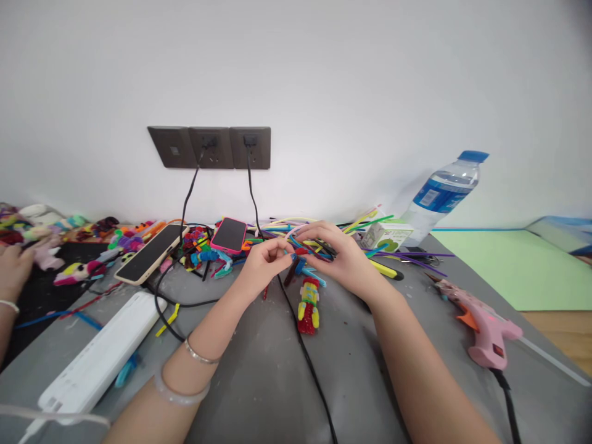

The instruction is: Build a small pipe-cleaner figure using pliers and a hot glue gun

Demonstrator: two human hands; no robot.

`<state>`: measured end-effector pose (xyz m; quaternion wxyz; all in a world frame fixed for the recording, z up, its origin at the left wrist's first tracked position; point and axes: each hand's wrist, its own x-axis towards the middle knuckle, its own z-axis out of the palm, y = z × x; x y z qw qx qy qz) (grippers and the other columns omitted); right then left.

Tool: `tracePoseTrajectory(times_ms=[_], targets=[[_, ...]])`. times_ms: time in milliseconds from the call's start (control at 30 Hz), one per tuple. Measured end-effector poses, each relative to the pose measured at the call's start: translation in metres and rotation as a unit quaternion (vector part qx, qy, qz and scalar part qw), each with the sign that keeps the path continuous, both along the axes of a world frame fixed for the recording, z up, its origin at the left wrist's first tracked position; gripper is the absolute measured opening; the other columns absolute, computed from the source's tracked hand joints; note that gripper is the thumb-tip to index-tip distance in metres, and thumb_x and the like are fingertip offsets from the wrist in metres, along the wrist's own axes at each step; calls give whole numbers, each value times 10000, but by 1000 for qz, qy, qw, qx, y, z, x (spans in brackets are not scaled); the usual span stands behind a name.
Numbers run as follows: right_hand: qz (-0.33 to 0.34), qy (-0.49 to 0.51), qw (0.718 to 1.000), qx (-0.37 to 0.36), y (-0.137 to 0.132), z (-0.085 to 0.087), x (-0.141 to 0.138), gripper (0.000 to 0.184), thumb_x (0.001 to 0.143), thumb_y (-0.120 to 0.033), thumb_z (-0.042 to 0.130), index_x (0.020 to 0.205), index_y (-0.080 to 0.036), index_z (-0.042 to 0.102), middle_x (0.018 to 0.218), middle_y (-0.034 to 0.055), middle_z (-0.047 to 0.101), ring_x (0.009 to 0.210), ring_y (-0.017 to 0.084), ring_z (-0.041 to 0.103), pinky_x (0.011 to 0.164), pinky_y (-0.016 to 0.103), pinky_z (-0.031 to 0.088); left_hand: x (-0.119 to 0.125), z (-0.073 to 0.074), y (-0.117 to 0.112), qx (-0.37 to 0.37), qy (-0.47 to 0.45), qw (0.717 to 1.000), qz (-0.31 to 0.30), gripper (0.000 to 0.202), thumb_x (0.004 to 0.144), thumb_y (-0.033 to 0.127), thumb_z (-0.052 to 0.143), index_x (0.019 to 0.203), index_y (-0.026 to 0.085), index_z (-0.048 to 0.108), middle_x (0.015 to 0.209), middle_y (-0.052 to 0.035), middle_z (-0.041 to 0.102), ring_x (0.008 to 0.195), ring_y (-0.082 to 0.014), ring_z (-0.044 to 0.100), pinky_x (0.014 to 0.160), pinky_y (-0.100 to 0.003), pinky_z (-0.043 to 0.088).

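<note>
My left hand (267, 264) is closed in a pinch over the grey table, thumb against the fingertips. What sits in the pinch is too small to make out. Just to its right, my right hand (335, 254) has curved fingers with a gap between thumb and forefinger. Behind and between both hands lies a pile of pipe cleaners (365, 222) in many colours. Below them rests a small red and yellow fuzzy figure (309, 305). Beside its top are short blue and brown pipe cleaner pieces, partly hidden by my right hand.
A pink glue gun (493, 336) lies at the right, near a tilted water bottle (444, 194), a small box (387, 235) and a yellow cutter (386, 269). Leftward are two phones, a white power strip (104, 351), black cables, fuzzy figures and another person's hand (13, 271).
</note>
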<state>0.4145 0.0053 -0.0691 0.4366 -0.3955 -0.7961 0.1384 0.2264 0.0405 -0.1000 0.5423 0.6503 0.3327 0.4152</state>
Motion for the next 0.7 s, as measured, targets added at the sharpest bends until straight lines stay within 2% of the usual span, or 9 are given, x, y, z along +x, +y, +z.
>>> tracePoseTrajectory(times_ms=[167,333,700], targets=[[3,-5,1000,5,1,0,0,147,857,-129,627,952,-231,673,1099,90,674,1111,258,616,995,479,462,-1,-2,1,3,-1,1000,-3,155,752,316,669,783,174,614,563,64,413,536,-92,367,539,-234,267],[3,0,1000,4,1,0,-1,168,850,-111,621,968,-227,653,1085,91,677,1104,256,616,992,479,459,-1,-3,2,10,0,1000,-4,156,753,315,660,780,170,608,558,67,406,532,-87,362,531,-228,262],[7,-4,1000,-2,0,0,0,137,847,-109,630,926,-221,641,1102,95,661,1112,251,606,997,471,449,0,3,-2,-15,-5,1000,-5,182,735,332,658,777,167,595,568,65,415,545,-91,377,545,-231,275]])
